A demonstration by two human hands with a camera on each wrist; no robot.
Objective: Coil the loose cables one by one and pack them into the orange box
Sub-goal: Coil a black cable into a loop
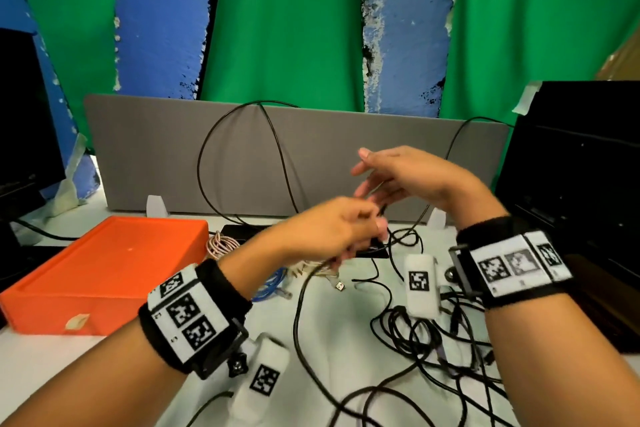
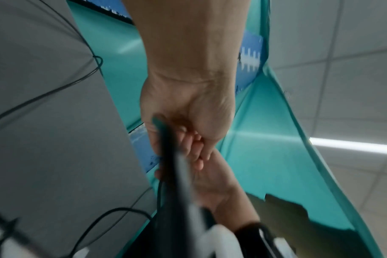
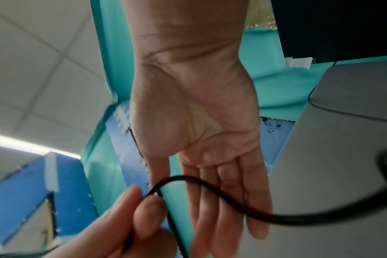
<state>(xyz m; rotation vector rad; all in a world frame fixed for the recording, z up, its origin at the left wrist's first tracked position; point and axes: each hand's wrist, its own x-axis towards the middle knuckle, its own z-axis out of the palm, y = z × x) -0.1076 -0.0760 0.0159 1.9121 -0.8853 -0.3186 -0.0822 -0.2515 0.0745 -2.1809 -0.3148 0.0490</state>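
Spanning the back of the white table point(image 1: 346, 333), a grey divider point(image 1: 166, 156) stands in front of green and blue sheets. On the table's left lies the orange box point(image 1: 104, 263), its top face up; whether that is a closed lid I cannot tell. A black monitor point(image 1: 581, 184) sits at the far right.

Both hands are raised above the table's middle, just in front of the divider. The right hand point(image 1: 408, 173) is wide, palm turned toward the other hand, fingers point(image 3: 230, 195) straight and spread; a loop of the black cable point(image 3: 210, 187) passes across them, though blur hides whether it touches them. The left hand point(image 1: 329, 225) is closed round that cable, pinching it between thumb and fingertips point(image 3: 147, 213) right beside the right hand's fingers. From there the cable drops to the table and runs toward the near edge.

More black cables point(image 1: 415, 336) lie tangled on the table below the right wrist, well apart from the box. Just beside the box's right end rest a coiled pink braided cable point(image 1: 221, 244) and, nearer, a blue cable point(image 1: 273, 286). A small white plug point(image 1: 340, 286) lies between the blue cable and the tangle.
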